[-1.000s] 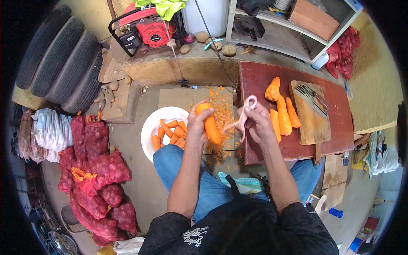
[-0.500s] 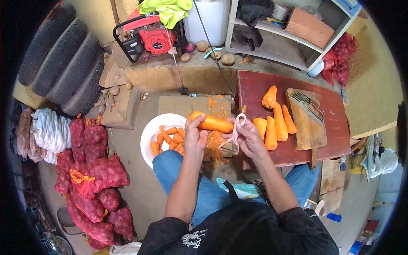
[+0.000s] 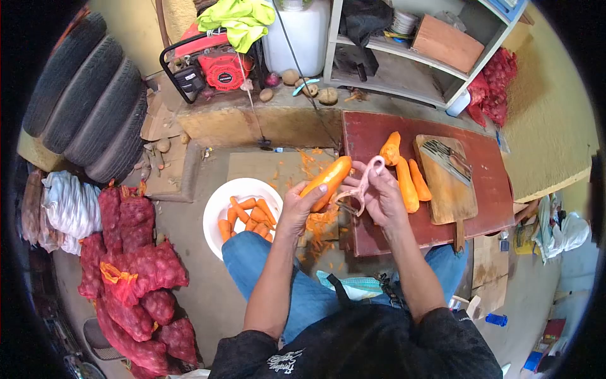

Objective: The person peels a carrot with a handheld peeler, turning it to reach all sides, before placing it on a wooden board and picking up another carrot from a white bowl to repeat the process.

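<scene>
My left hand (image 3: 297, 208) is closed around a peeled orange carrot (image 3: 329, 179), which points up and to the right. In my right hand (image 3: 386, 199) is a pale pink peeler (image 3: 362, 189), its looped handle upward and its blade end near the carrot. Below my hands, carrot peelings (image 3: 323, 222) lie on the floor and cardboard. To the left, a white basin (image 3: 211, 218) holds several carrots (image 3: 257, 216). At the right, several large peeled carrots (image 3: 407, 184) rest on a red table (image 3: 372, 235).
A wooden cutting board (image 3: 445, 202) with knives (image 3: 449, 159) on it lies on the table. Red net sacks (image 3: 136, 268) are piled at the left, below stacked tyres (image 3: 95, 95). A red generator (image 3: 224, 72) and a grey shelf (image 3: 404, 69) stand behind.
The carrot has tilted from nearly level to pointing up and right. My right hand has turned the peeler and shifted slightly right. The view has shifted a little.
</scene>
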`<state>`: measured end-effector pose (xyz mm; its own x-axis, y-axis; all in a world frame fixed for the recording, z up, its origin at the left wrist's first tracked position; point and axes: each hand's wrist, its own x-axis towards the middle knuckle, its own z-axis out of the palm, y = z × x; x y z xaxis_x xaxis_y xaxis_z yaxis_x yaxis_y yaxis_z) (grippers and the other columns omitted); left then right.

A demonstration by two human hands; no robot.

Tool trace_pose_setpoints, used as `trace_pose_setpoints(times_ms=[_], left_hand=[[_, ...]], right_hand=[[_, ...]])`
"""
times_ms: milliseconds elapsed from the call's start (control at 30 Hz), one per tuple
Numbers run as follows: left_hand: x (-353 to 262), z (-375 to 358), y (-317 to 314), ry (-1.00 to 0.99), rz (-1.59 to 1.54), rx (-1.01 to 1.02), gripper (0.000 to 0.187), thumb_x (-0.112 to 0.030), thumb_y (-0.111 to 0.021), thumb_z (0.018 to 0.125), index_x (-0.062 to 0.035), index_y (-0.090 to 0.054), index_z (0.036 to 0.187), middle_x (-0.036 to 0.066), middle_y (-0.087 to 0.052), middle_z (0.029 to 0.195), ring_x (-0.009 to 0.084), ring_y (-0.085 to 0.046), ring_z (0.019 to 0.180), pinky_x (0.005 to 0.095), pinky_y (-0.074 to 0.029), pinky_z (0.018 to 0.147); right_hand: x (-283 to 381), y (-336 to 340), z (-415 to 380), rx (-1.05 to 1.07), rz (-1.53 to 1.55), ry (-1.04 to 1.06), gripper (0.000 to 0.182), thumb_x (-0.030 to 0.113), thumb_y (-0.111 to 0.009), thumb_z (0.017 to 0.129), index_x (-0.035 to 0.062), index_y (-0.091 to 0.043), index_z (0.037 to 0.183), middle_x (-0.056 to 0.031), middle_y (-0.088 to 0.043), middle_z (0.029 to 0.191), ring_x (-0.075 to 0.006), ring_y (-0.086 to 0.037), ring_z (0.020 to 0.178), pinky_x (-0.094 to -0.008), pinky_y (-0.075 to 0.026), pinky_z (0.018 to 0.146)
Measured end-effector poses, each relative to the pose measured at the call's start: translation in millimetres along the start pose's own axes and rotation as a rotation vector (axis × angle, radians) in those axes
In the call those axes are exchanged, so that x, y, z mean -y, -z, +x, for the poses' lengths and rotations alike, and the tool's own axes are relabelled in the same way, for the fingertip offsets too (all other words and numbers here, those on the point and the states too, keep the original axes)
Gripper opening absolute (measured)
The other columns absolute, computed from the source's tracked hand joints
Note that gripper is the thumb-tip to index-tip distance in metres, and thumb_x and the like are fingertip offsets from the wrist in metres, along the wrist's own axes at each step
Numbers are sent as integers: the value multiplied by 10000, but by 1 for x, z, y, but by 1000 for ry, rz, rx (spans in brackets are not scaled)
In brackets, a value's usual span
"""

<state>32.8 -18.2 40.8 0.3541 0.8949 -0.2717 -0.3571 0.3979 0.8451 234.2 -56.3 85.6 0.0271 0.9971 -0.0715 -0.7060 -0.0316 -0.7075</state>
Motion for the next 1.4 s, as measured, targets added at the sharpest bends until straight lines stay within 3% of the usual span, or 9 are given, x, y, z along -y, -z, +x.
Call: trace_pose_setpoints(times_ms=[500, 633, 767, 800, 933, 1067, 1167, 1267, 1400], left_hand=[[48, 33, -81, -3, 181, -27, 405, -295, -673, 948, 8, -563, 1193, 79, -662, 858, 106, -583, 538, 245, -493, 477], [46, 36, -91, -70, 391, -11, 429, -294, -666, 951, 8, -556, 1236, 69, -655, 858, 86, -550, 526, 232, -478, 476], [63, 51, -95, -357, 581, 47, 539, -239, -689, 936, 24, -493, 1364, 56, -649, 936, 90, -578, 683, 238, -481, 584], [61, 55, -94, -226, 545, 62, 580, -223, -681, 954, -32, -445, 1448, 31, -649, 990, 85, -584, 747, 226, -481, 605], [59, 71, -93, -212, 494, 126, 636, -166, -637, 973, -98, -356, 1540, 21, -648, 1004, 84, -596, 763, 223, -487, 605], [49, 77, -102, -87, 573, 85, 460, -50, -549, 990, -124, -524, 1443, 43, -672, 1065, 109, -637, 789, 255, -526, 616], [52, 84, -104, -168, 575, 98, 430, -3, -555, 957, -92, -590, 1376, 76, -673, 1164, 151, -663, 892, 266, -552, 662], [78, 115, -79, -795, 929, 128, 419, 54, -561, 906, -49, -633, 1305, 101, -640, 1265, 172, -648, 1017, 271, -560, 755], [68, 100, -84, -475, 638, 77, 469, 98, -570, 822, -20, -635, 1272, 90, -605, 1245, 162, -620, 999, 269, -538, 820]], right_hand=[[40, 68, -122, -190, -121, 16, 293, 200, -633, 967, -16, -551, 1147, -139, -625, 1070, -283, -713, 922, -445, -639, 729], [40, 77, -130, -182, -131, -41, 277, 208, -642, 966, -6, -576, 1130, -118, -639, 1043, -232, -708, 897, -354, -613, 743], [33, 95, -137, -153, -343, -23, 286, 208, -654, 963, -9, -577, 1133, -113, -645, 1008, -219, -707, 896, -371, -623, 737], [32, 99, -140, -147, -318, -25, 279, 206, -656, 961, -5, -580, 1128, -109, -646, 1010, -215, -707, 895, -363, -621, 736], [31, 108, -144, -138, -231, -40, 254, 196, -665, 957, 7, -587, 1108, -95, -648, 1007, -203, -707, 889, -340, -615, 734], [27, 113, -144, -177, -194, -68, 246, 207, -678, 951, 20, -594, 1086, -71, -650, 975, -180, -692, 862, -316, -594, 732], [22, 117, -140, -208, -190, -70, 235, 205, -671, 954, 21, -587, 1073, -78, -651, 966, -184, -692, 844, -324, -595, 729], [19, 127, -138, -227, -129, -84, 216, 189, -646, 965, 14, -570, 1066, -106, -655, 951, -219, -706, 822, -362, -613, 728], [20, 131, -134, -236, -35, -76, 190, 169, -614, 978, 6, -557, 1057, -130, -660, 911, -258, -719, 794, -402, -632, 715]])
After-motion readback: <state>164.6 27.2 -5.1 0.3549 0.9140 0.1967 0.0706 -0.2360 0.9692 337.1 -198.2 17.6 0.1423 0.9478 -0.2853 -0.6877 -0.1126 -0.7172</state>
